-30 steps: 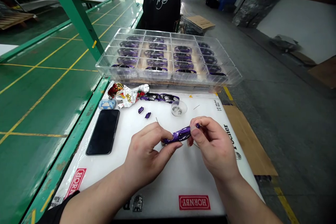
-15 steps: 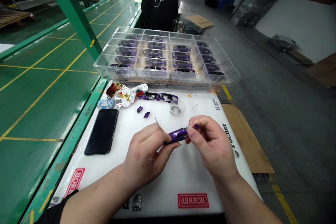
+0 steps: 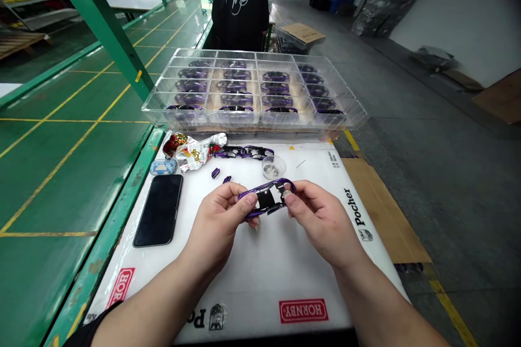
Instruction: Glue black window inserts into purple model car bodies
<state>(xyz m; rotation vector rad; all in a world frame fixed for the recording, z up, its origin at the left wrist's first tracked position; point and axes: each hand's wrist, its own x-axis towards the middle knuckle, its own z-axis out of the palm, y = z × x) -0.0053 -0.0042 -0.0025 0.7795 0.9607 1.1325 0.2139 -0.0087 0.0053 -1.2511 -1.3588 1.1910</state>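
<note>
Both my hands grip a purple and black oval plastic frame (image 3: 266, 198) above the white work surface. My left hand (image 3: 220, 222) pinches its left end, thumb on the face turned up to me. At the right end, my right hand (image 3: 319, 217) closes thumb and fingers on it. Just beyond lie a small purple piece (image 3: 215, 173) and another purple piece (image 3: 227, 179), partly hidden by the frame. Further back are similar purple and black frames (image 3: 244, 152) and a small clear cup (image 3: 273, 168) with tiny metallic bits. A thin pin-like piece (image 3: 300, 164) lies right of the cup.
A clear compartment tray (image 3: 254, 119) full of similar parts stands at the back. On the left are a phone (image 3: 158, 210), a blue tin-like case (image 3: 163, 166) and a crumpled wrapper (image 3: 199, 153). A green post (image 3: 106, 27) rises beside the green bench; a person (image 3: 240, 8) sits ahead.
The purple frame has been turned from edge-on to its open inner face toward me. My left hand's grip has shifted, thumb now on top, and the thin tool by its fingers is no longer visible.
</note>
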